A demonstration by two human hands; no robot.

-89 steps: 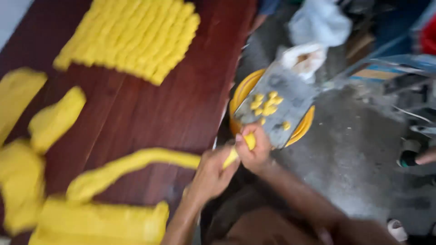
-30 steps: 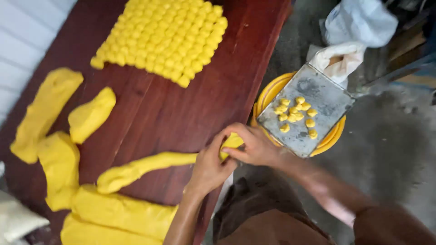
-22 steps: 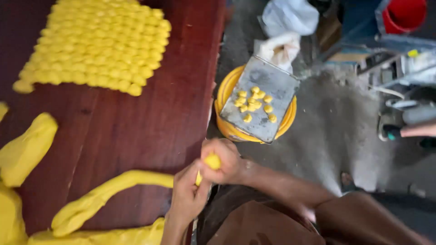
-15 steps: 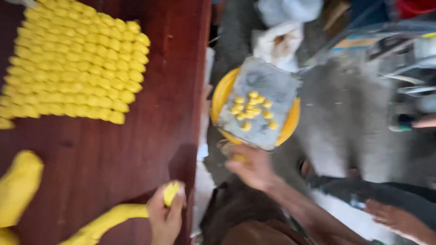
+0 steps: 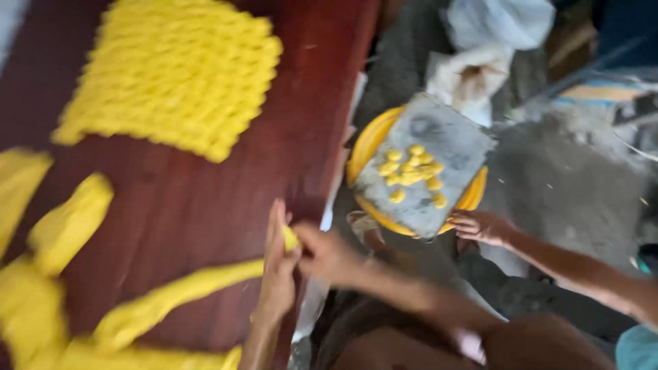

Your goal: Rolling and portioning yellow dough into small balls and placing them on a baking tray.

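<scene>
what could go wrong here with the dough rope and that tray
1. The left hand and right hand pinch the dough rope right at the table edge, so a piece could drop.
2. The grey tray sits tilted on a yellow bowl; another person's hand beside it might tip it.
</scene>
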